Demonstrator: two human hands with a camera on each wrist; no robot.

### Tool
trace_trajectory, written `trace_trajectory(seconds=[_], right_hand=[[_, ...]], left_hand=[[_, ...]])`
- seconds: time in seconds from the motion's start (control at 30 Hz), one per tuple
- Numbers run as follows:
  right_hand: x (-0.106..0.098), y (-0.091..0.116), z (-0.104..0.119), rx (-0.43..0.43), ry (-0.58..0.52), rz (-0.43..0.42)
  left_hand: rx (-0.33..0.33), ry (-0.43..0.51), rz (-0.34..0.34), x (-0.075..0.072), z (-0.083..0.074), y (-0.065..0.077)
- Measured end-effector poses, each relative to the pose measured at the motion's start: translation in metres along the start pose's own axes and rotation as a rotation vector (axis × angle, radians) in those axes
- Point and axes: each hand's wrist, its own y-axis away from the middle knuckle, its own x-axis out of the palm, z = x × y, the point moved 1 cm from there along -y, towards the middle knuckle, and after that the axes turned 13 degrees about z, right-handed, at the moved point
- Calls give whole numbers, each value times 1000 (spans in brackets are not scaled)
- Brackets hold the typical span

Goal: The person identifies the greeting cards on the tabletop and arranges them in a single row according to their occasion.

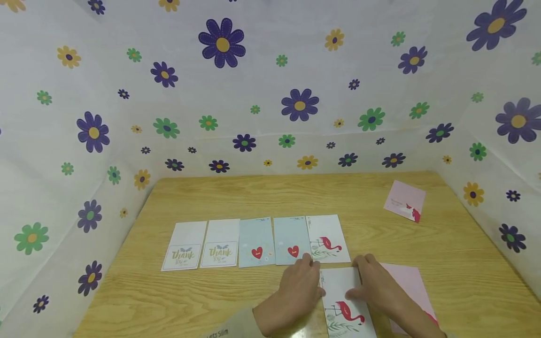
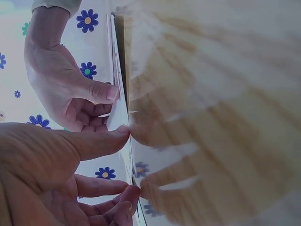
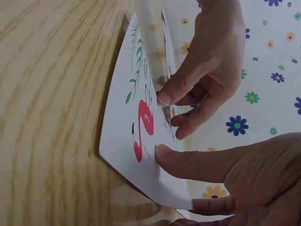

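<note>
A white greeting card with a red flamingo (image 1: 344,312) lies nearest the person. My right hand (image 1: 376,286) pinches its right side, thumb on the printed face (image 3: 162,153) and fingers at the far edge. At its left edge rests my left hand (image 1: 293,291), with thumb and fingertips touching down along that side in the left wrist view. Just beyond is a matching flamingo card (image 1: 325,227), ending a row with two pale blue heart cards (image 1: 255,234) and two "Thank You" cards (image 1: 186,232). A pink card (image 1: 407,281) lies partly hidden under the right forearm.
Another pink card (image 1: 405,199) lies askew at the back right of the wooden table (image 1: 253,197). White sheeting with printed flowers (image 1: 262,70) encloses the back and both sides.
</note>
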Motion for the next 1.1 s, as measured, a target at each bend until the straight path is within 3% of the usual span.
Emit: trace_trajectory(seconds=[0.3,0.5,0.67,0.97,1.1], right_hand=[[-2,1,-1,-23,-53,-20],[-5,-1,-7,-73,-110,-47],[-8,-2,-9,-102,-191,-24],[-14,-4,-14,-153,-249,-12],[-15,-5,-15,-151,-254,-12]], left_hand=[[15,32,6,-1,1,1],[18,113,-2,-2,4,1],[21,235,-1,-3,9,-1],[72,497,-75,-11,19,-5],[89,641,-69,-11,24,-7]])
